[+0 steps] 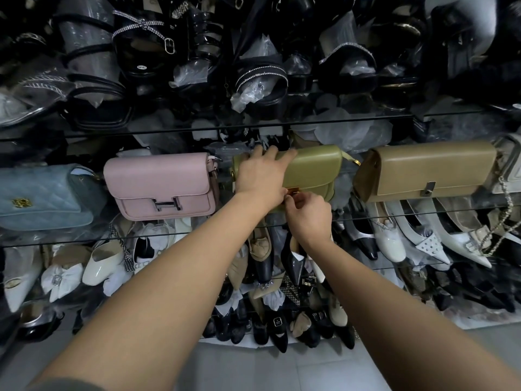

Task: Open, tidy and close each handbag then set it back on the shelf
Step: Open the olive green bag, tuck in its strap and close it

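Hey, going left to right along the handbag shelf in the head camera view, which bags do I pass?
Pale blue quilted handbag → pink flap handbag with a silver H clasp → olive-green leather handbag, left hand resting on top, right hand pinching its gold clasp → tan leather flap handbag.

The left hand (260, 176) lies on top of the flap handbag (315, 170), which stands on the glass shelf (70, 240). Just below it, the right hand (308, 214) pinches the clasp (293, 191) at the flap's lower edge. Left of the hands stands the H-clasp handbag (160, 182), and beyond it the quilted handbag (42, 196). Right of the hands is the turn-lock handbag (431, 167). Pumps (390, 241) lie beneath the hands and sandals (262, 80) above.
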